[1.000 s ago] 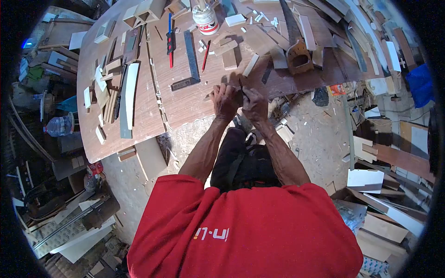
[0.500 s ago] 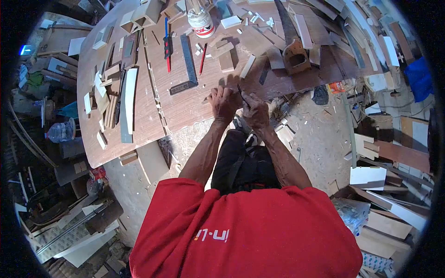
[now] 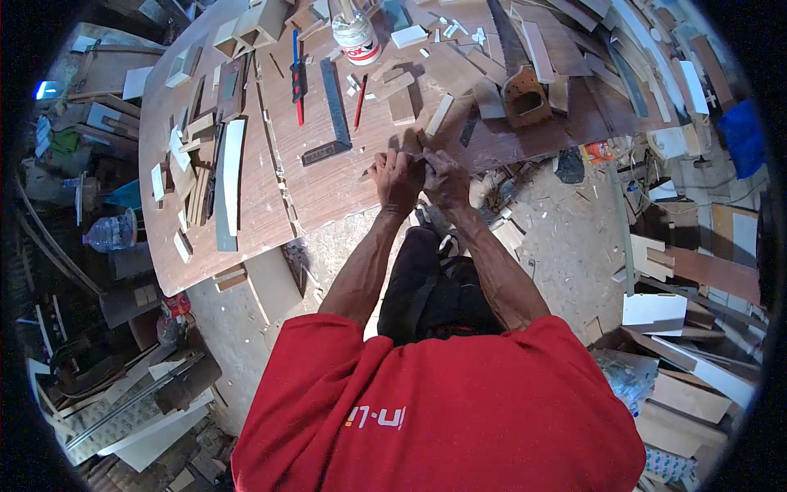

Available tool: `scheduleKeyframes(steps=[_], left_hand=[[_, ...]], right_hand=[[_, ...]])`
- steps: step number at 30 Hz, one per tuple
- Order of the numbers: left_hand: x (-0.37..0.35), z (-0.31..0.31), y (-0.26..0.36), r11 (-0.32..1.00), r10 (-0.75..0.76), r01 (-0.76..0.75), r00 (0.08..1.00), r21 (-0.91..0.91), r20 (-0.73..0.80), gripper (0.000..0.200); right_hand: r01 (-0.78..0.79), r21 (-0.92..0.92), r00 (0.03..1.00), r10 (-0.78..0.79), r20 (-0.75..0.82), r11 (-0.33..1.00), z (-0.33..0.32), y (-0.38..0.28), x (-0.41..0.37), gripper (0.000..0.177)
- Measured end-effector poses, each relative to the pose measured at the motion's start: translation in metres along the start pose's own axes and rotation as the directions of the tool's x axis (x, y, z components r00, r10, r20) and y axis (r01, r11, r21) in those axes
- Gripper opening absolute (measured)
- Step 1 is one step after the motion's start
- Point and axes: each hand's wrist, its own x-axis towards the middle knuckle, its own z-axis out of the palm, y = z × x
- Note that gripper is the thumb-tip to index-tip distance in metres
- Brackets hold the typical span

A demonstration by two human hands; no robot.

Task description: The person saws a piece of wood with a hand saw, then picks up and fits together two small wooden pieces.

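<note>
Just over the near edge of the worktable, my two hands are close together. My left hand is closed, and a thin pointed end sticks out on its left side; the rest of that piece is hidden by the fingers. The fingers of my right hand are curled and pressed together beside it, on something too small and dark to name. Beyond them lie a wooden block, a pale wood strip, a red pencil and a try square.
A handsaw with a wooden handle lies at the right, near a white jar with a red label. Wood offcuts and a long white strip cover the left side. Scrap boards are piled on the floor at right.
My right hand has shifted slightly up and left, closer to my left hand. The dark thin tip that showed above its fingers is less visible. My left hand has hardly moved.
</note>
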Motion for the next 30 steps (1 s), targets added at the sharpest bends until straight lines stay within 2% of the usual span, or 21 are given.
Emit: scheduleKeyframes(steps=[5,8,11,13,17,19,26,29,30], left_hand=[[-0.001,0.004,-0.002,1.0,-0.022,0.022,1.0,0.0,-0.01,0.011],[-0.001,0.003,-0.003,1.0,-0.01,0.01,1.0,-0.009,-0.014,0.011],[0.001,0.002,0.0,1.0,-0.014,0.014,1.0,0.002,-0.002,0.013],[0.001,0.0,0.002,0.999,0.005,-0.004,1.0,0.031,-0.017,0.017],[-0.001,0.004,-0.002,1.0,-0.009,0.009,1.0,0.02,-0.008,0.02],[0.0,0.006,-0.002,1.0,0.009,-0.008,1.0,0.029,-0.022,0.024],[0.001,0.004,-0.001,0.999,-0.02,0.022,0.999,0.034,-0.046,0.02],[0.002,0.002,0.002,1.0,-0.023,0.023,0.999,0.002,-0.029,0.019],[0.002,0.001,0.002,1.0,-0.014,0.014,0.999,0.001,-0.031,0.019]], right_hand=[[-0.02,0.059,1.0,0.02,0.012,0.998,-0.014,0.001,-0.02,0.031],[-0.083,0.064,0.996,0.082,0.02,0.995,-0.015,-0.006,-0.016,0.029],[-0.041,0.041,0.999,0.04,0.012,0.998,-0.01,-0.004,-0.011,0.03],[0.099,0.02,0.99,-0.096,-0.101,0.995,-0.002,0.003,-0.012,0.03],[0.003,0.006,1.0,-0.002,-0.024,1.0,-0.003,-0.004,-0.009,0.031],[0.066,-0.014,0.997,-0.066,-0.041,0.998,-0.002,-0.004,-0.006,0.032],[0.068,0.019,0.996,-0.067,-0.052,0.998,-0.006,-0.004,-0.018,0.033],[0.061,-0.02,0.998,-0.062,-0.025,0.998,-0.006,-0.004,-0.018,0.033],[0.087,-0.021,0.994,-0.088,-0.06,0.996,-0.001,-0.002,-0.018,0.034]])
